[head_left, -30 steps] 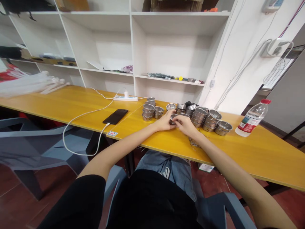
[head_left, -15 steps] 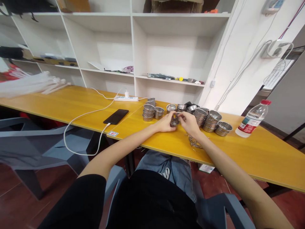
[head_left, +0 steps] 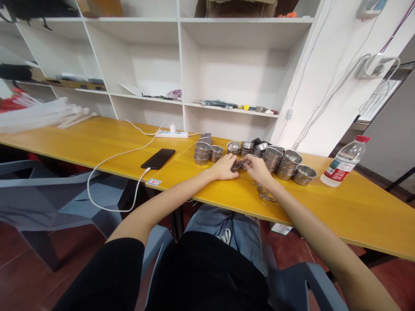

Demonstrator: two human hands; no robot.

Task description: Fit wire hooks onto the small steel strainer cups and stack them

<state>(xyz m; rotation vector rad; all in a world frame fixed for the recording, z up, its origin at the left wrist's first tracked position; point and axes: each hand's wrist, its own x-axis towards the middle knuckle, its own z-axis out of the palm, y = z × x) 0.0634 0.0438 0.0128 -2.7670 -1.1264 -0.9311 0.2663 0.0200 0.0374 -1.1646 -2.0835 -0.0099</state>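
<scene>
Over the yellow table [head_left: 181, 181], my left hand [head_left: 225, 167] is closed around a small perforated metal cup [head_left: 235, 167], mostly covered by my fingers. Just to its right, my right hand [head_left: 257, 167] pinches a shiny metal part [head_left: 244, 163] at the cup's side; whether that part is joined to the cup I cannot tell. Below my right wrist lies a loose bundle of metal wire pieces [head_left: 264, 193]. Stacked perforated cups [head_left: 287, 165] stand to the right of my hands, and more cups [head_left: 202, 153] stand to the left. A single cup [head_left: 233, 147] sits behind.
A clear bottle with a red cap [head_left: 345, 162] stands at the right. To the left lie a black phone [head_left: 158, 159] on a white cable [head_left: 112, 154] and a power strip [head_left: 171, 134]. White shelves [head_left: 240, 65] rise behind the table. A plastic bundle [head_left: 42, 114] lies far left.
The cup in my left hand has tipped and is more covered by my fingers. My right fingers have dropped slightly, and the metal part in them now shows beside the cup.
</scene>
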